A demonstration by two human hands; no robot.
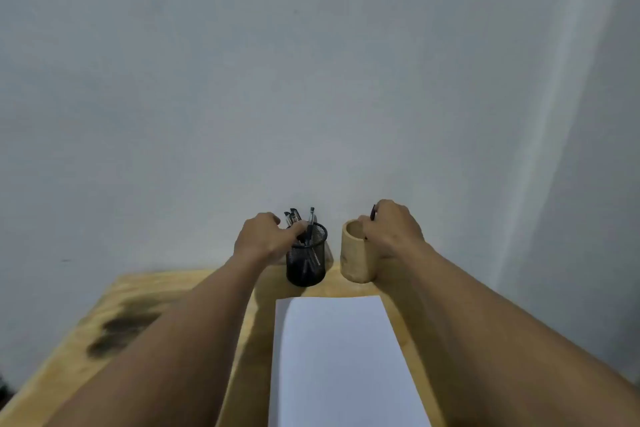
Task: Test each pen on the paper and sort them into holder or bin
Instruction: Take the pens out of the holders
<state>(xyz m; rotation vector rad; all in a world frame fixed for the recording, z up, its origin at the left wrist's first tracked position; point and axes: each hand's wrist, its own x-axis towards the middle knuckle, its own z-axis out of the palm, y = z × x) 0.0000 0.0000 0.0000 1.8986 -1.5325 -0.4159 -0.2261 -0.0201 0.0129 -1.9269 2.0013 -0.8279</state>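
At the far edge of a wooden bench (52, 374), against a pale wall (311, 80), a person reaches with both arms toward two cups standing side by side, near each other but apart. The left hand (265, 239) rests at the rim of the black mesh cup (306, 263), its fingers curled in among the pens (294, 217) that stand upright there, probably to pick out the next one for testing. Whether those fingers have closed round a pen cannot be made out. The right hand (391, 229) hovers over the right side of the bamboo cup (356, 263), fingers curled round a dark pen (373, 212) held roughly upright, apparently so it can drop straight into the cup's mouth.

A white sheet of paper (339, 357) lies flat on the near middle of the bench, between the two forearms and within easy reach for scribbling. No pen marks can be seen on it, though its near end runs out of the bottom of the frame.

Most of the dark pen is hidden inside the fist; only its top end clearly shows. What can be seen of the bamboo cup's inside looks bare, but its bottom is out of sight. Which cup serves as holder and which as bin cannot be told. A dark stain (117, 329) marks the bench at left.
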